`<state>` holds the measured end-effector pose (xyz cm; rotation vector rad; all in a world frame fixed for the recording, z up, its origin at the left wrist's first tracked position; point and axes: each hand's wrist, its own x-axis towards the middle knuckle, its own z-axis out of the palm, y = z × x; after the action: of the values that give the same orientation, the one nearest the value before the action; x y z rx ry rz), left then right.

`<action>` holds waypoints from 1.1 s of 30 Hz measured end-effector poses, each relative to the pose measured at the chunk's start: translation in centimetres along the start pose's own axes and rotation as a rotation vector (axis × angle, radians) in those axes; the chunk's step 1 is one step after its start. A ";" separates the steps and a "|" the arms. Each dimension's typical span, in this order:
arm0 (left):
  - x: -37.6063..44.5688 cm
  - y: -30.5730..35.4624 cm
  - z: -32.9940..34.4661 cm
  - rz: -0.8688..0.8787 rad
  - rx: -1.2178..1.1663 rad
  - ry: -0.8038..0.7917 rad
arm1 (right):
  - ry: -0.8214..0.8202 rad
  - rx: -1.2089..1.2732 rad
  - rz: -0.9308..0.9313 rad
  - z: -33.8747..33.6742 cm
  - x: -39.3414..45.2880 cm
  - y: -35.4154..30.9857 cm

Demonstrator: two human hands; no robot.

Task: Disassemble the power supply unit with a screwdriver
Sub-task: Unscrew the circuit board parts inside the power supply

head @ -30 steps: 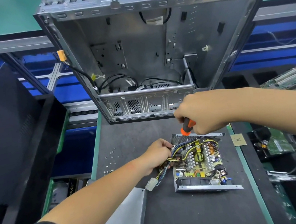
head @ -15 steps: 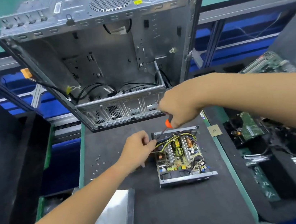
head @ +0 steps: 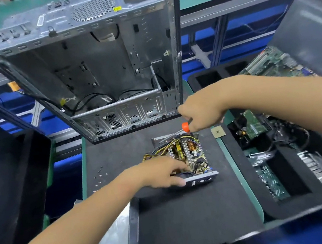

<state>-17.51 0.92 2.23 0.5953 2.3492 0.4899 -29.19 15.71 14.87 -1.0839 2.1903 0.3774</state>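
The opened power supply unit lies on the dark mat, its circuit board, coils and yellow-black wires exposed. My left hand reaches over its near left side, fingers on the board's edge and thumb along the front metal wall; how firmly it holds is unclear. My right hand grips the screwdriver, which has an orange handle collar. Its shaft slants down-left to the unit's far edge.
An empty metal computer case stands tilted behind the mat. Several loose screws lie left of the unit, and a CPU chip to its right. A grey cover panel sits at front left. Black foam trays with circuit boards fill the right.
My left hand has moved from the wire bundle at the unit's far left to its near left corner. My head has turned, shifting the scene. The right hand still holds the screwdriver over the far edge.
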 end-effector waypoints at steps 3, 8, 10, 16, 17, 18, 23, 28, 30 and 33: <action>0.1 0.0 -0.1 -0.078 -0.065 -0.056 | -0.043 0.074 0.031 0.7 -0.2 0.2; 1.0 0.5 -0.6 -0.052 0.001 -0.018 | -0.104 0.025 0.069 1.3 -0.1 0.3; 1.2 0.4 -0.7 -0.039 0.001 -0.009 | -0.153 0.001 0.084 1.3 0.0 0.4; 1.6 0.5 -0.7 0.001 0.158 0.040 | -0.297 -0.114 0.099 1.8 0.3 -0.3; 1.8 0.6 -0.6 0.004 0.199 0.055 | -0.311 -0.133 0.095 2.1 0.6 -0.5; 2.0 0.6 -0.6 0.004 0.233 0.076 | -0.323 -0.148 0.087 2.5 1.0 -0.7; 1.7 0.5 -0.1 0.056 0.341 0.102 | -0.347 -0.193 0.043 3.6 2.0 -0.7; 0.8 0.6 1.3 0.064 0.417 0.160 | -0.375 -0.144 0.001 3.8 2.8 -0.1; 0.6 0.6 1.7 0.059 0.445 0.203 | -0.377 -0.136 0.002 4.2 3.1 0.1; 0.9 0.8 1.5 0.058 0.462 0.208 | -0.350 -0.119 0.041 4.5 3.3 0.5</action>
<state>-16.81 2.35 1.10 0.8575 2.6691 0.0251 -29.12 16.36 9.36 -0.9543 1.8992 0.6707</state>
